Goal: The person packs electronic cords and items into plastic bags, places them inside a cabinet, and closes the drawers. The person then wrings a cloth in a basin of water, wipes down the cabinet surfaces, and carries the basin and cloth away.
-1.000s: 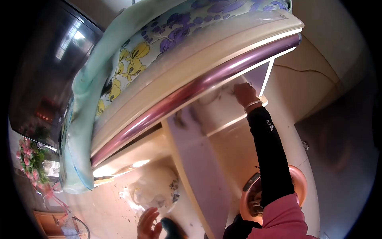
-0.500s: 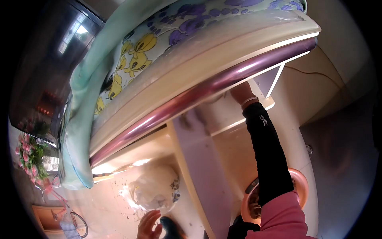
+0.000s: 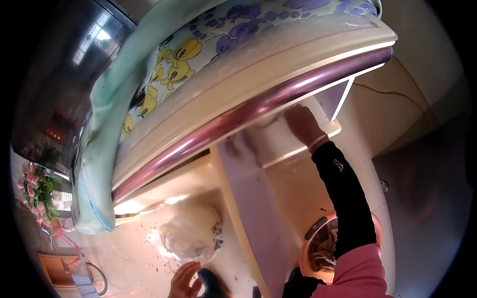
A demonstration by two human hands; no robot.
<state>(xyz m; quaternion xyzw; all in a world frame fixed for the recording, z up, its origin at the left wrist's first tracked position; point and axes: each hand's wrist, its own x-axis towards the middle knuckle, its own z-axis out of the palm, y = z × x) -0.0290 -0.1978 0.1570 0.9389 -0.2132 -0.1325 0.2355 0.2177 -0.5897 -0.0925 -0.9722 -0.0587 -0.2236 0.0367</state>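
Note:
My right hand, with a bracelet at the wrist, reaches onto the pale shelf under the counter's purple metallic edge. Its fingertips are partly hidden, and I cannot make out what they hold. At the bottom, my left hand has its fingers apart and holds nothing. Just above it a clear plastic bag lies on the floor. Below my right forearm stands an orange basin with brown cloth inside.
A lilac upright panel divides the space beneath the counter. Flowered cloth and a green cover lie on top. Dark screen, pink flowers and a small bicycle are on the left. Dark debris dots the floor.
My right hand went deeper under the counter edge, then came partly back out and further left than at first. More of the basin's cloth shows now. My left hand has hardly moved.

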